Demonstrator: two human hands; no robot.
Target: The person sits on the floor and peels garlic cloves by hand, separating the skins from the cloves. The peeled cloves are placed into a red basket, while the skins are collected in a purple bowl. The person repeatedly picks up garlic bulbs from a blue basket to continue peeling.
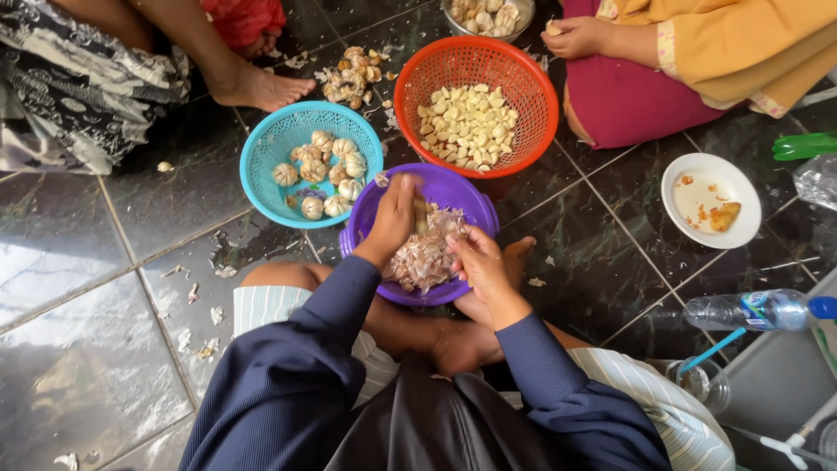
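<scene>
Over the purple basket of garlic skins on the dark glossy tile floor, the left hand gripped a knife standing nearly upright, its long axis pointing away from the person, while the right hand curled its fingers around something too hidden to tell.

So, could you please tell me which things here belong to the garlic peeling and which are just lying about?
Belonging:
left hand
right hand
purple basket of skins
blue basket of garlic bulbs
orange basket of peeled cloves

Lying about:
white plate
water bottle
drinking glass with straw
</scene>
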